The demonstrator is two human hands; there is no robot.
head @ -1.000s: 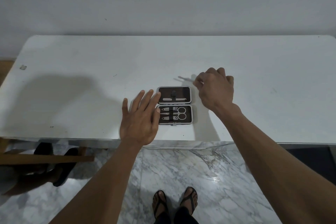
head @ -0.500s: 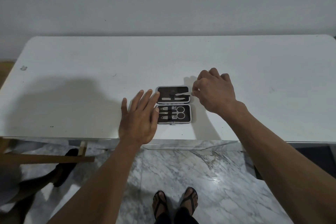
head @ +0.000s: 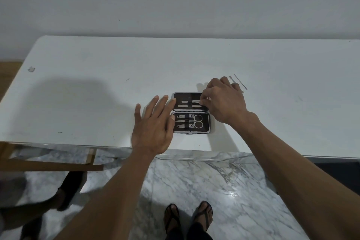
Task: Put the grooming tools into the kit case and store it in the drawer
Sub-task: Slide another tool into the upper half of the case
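The open kit case (head: pixel 206 125) lies flat near the front edge of the white table (head: pixel 97 91). Its near half holds scissors (head: pixel 196 121) and clippers under a strap. Its far half holds two small metal tools. My right hand (head: pixel 224 101) is over the far half's right end and pinches the upper metal tool (head: pixel 195 101) by its end. My left hand (head: pixel 153 124) lies flat with straight fingers, its fingertips touching the case's left edge. Two thin metal tools (head: pixel 240 82) lie on the table beyond my right hand.
A wall runs behind the table. Below the table's front edge is marble floor with my sandalled feet (head: pixel 189 218). A wooden bar (head: pixel 50 165) and another person's foot in a dark shoe (head: pixel 68 191) are at the lower left.
My right hand picked a thin tool off the table behind the case, carried it toward me, and now holds it in the case's far half. My left hand stayed against the case's left edge.
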